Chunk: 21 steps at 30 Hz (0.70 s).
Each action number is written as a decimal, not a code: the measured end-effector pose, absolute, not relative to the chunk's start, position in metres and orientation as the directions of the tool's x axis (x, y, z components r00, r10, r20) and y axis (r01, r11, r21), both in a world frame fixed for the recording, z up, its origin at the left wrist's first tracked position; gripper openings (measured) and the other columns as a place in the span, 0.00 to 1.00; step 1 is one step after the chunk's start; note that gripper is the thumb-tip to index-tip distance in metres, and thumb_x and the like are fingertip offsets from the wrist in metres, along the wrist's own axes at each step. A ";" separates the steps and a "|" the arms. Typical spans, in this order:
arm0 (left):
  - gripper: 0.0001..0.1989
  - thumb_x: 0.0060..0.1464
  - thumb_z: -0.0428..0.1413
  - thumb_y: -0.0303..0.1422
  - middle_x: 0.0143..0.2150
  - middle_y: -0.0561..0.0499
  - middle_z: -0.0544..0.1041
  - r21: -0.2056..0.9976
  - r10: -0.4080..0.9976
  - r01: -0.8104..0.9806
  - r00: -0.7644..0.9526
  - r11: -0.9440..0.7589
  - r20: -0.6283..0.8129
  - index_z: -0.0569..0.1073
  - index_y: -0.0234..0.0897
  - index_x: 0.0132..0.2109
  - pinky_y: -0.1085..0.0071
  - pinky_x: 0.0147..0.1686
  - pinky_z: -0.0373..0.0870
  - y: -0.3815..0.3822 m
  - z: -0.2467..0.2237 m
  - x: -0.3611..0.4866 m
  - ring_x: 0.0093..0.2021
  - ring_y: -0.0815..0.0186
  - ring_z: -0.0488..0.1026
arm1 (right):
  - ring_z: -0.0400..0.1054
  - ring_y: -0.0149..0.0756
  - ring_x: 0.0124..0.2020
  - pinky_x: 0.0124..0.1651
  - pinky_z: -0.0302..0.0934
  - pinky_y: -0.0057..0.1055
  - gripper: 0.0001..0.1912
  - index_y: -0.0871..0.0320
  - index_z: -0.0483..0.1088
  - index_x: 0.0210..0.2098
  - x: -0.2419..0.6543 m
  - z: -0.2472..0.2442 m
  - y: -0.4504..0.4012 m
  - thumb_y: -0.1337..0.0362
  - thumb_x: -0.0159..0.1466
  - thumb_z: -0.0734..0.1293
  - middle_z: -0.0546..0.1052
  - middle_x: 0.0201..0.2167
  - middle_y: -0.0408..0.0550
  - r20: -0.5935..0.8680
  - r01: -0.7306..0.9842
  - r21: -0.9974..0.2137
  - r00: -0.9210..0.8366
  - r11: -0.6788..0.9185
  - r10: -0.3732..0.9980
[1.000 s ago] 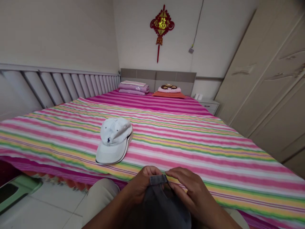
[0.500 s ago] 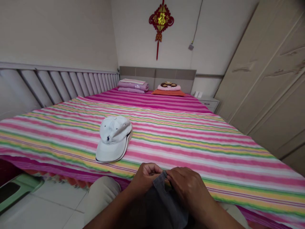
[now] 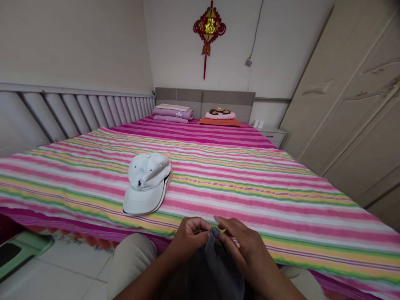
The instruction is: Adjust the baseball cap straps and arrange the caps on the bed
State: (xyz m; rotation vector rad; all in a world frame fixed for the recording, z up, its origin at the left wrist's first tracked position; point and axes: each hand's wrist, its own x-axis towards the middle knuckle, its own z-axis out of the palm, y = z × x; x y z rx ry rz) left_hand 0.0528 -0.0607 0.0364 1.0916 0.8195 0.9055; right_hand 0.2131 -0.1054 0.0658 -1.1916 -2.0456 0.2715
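Low in the view, my left hand (image 3: 192, 237) pinches the narrow strap of a dark grey cloth cap (image 3: 214, 266). My right hand (image 3: 242, 246) grips the strap's other side between thumb and fingers, its index finger lifted. The cap hangs over my lap in shadow, so most of its shape is hard to make out. Ahead and to the left, a white baseball cap (image 3: 146, 179) with a small dark logo rests on the bed, brim towards me. A second edge shows under its brim.
A striped sheet (image 3: 234, 179) covers the bed. Folded purple bedding (image 3: 173, 113) and a pink-and-orange stack (image 3: 220, 116) lie by the headboard (image 3: 228, 100). A green stool (image 3: 34, 250) stands at lower left, a wardrobe (image 3: 350, 100) at right.
My right hand's fingers have loosened and its index finger has risen off the strap. The strap has turned slightly between my hands. The white cap rests as before.
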 end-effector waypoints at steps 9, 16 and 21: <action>0.08 0.32 0.62 0.29 0.16 0.56 0.69 0.916 0.893 -0.252 0.405 0.313 -0.193 0.71 0.31 0.21 0.79 0.19 0.53 -0.065 0.036 0.055 0.17 0.77 0.59 | 0.65 0.35 0.22 0.25 0.57 0.31 0.10 0.61 0.67 0.36 0.204 0.053 -0.107 0.72 0.62 0.55 0.73 0.21 0.47 0.668 0.783 -0.059 -0.430 0.620 0.607; 0.09 0.33 0.62 0.30 0.16 0.55 0.69 0.858 0.883 -0.358 0.422 0.368 -0.203 0.69 0.31 0.21 0.78 0.18 0.54 -0.062 0.031 0.052 0.15 0.76 0.60 | 0.68 0.32 0.22 0.24 0.60 0.25 0.10 0.58 0.64 0.30 0.219 0.053 -0.100 0.65 0.63 0.54 0.73 0.22 0.44 0.479 0.658 -0.665 0.013 0.353 0.878; 0.08 0.32 0.62 0.28 0.14 0.56 0.67 0.877 0.882 -0.331 0.434 0.348 -0.187 0.69 0.31 0.20 0.79 0.18 0.52 -0.060 0.029 0.056 0.15 0.77 0.59 | 0.69 0.37 0.35 0.34 0.61 0.31 0.14 0.56 0.65 0.46 0.210 0.061 -0.109 0.70 0.61 0.57 0.75 0.35 0.50 0.589 0.738 -0.294 -0.361 0.608 0.723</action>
